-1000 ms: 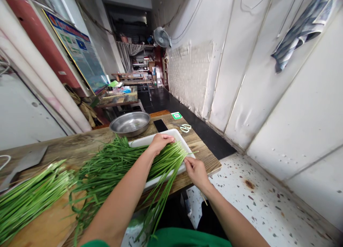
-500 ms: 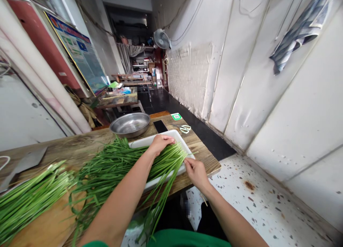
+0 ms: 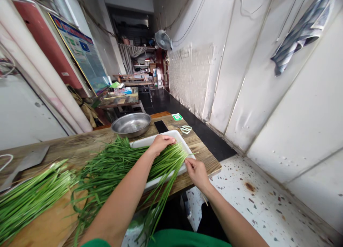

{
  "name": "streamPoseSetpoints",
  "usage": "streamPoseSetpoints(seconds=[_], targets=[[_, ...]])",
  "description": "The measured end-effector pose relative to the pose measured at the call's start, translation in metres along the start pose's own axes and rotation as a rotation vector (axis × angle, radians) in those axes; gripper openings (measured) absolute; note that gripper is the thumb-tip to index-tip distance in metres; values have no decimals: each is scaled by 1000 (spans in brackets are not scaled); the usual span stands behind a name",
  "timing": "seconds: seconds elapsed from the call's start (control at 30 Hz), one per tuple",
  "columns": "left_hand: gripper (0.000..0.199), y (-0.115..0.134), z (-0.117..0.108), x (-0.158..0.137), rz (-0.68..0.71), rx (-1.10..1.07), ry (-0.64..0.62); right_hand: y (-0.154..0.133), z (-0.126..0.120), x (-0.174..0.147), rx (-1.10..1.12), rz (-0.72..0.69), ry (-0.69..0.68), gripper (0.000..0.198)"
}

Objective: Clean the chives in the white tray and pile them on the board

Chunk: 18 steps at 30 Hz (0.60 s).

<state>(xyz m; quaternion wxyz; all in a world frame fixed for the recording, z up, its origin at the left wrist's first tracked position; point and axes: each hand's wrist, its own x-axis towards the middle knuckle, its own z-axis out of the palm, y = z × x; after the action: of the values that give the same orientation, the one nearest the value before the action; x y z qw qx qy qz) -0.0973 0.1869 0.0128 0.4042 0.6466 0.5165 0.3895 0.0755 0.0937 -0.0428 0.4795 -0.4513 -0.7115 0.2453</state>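
A large heap of garlic chives (image 3: 112, 164) lies across a white tray (image 3: 175, 133), its pale stem ends toward the right. My left hand (image 3: 162, 143) is closed over the far side of the stem ends, fingertips pinched on some of them. At the tray's near right corner, the fingers of my right hand (image 3: 197, 171) pinch the pale ends of several chives, whose green leaves hang down over the tray's near edge. Another bunch of garlic chives (image 3: 34, 197) rests on a round wooden cutting board (image 3: 50, 218) at the left.
Behind the tray stand a steel basin (image 3: 131, 125), a black phone (image 3: 160, 126) and scissors with pale handles (image 3: 185, 129). A cleaver (image 3: 29, 161) lies at the left of the wooden table (image 3: 206, 161). A white wall runs along the right, beyond the speckled floor.
The view has shifted very slightly. Both hands keep the same place and grip on the chives.
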Motion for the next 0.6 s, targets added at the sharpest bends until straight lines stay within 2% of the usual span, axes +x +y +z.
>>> streamPoseSetpoints(seconds=[0.2, 0.6], targets=[[37, 0, -11, -1, -5, 86, -73, 0, 1, -1, 12, 16, 8, 29], [32, -6, -10, 1, -5, 73, 10, 3, 1, -1, 29, -2, 1, 28]])
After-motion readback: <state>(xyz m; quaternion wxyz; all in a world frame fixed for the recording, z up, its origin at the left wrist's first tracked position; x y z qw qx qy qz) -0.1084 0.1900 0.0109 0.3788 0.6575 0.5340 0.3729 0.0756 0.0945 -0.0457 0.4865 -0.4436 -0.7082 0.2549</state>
